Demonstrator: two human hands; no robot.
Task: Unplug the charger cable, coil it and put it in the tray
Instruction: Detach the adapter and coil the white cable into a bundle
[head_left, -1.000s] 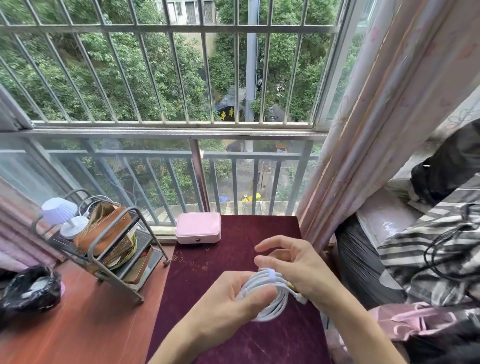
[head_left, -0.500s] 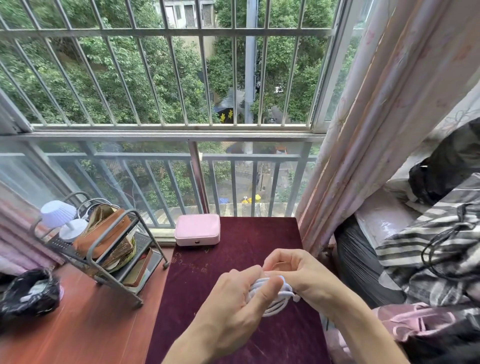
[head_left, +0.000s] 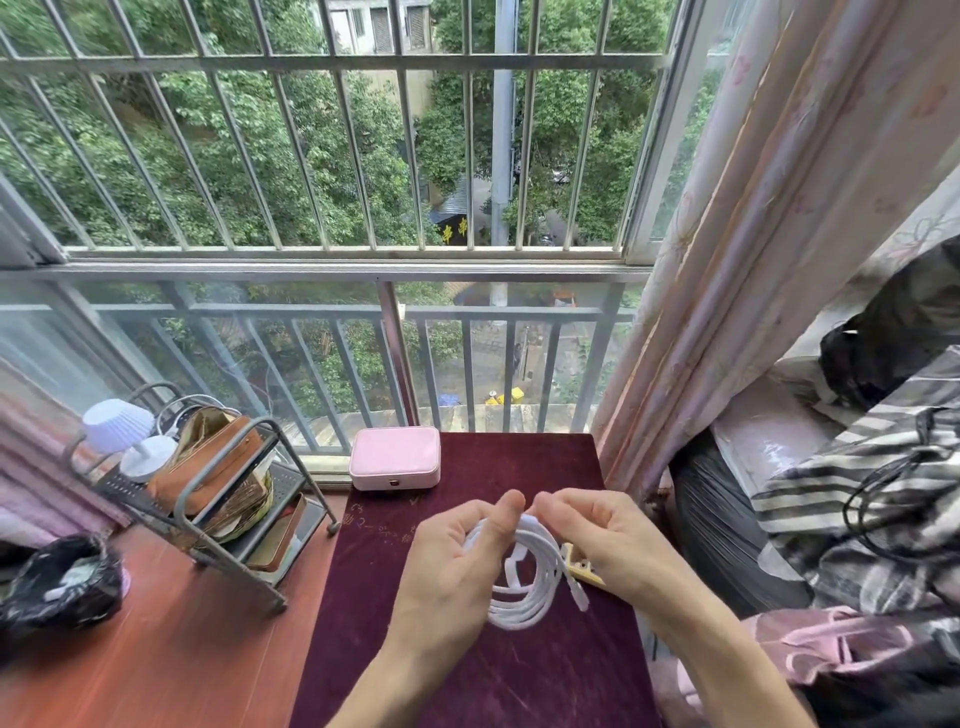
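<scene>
The coiled white charger cable (head_left: 527, 603) is held over the table (head_left: 519, 680), pinched at its top by the left grip (head_left: 457, 566) and right grip (head_left: 608, 540). Light, limp, springy loops are expected; all strands are best clasped together.

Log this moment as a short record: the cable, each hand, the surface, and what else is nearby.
cable: white cable, coiled in loops, one plug end hanging at right
left hand: left hand grips the coil, thumb on top
right hand: right hand pinches the top of the coil
surface: dark red cloth, under the hands
nearby: pink box at the cloth's far edge; metal rack to the left
task state: cable not yet set down
</scene>
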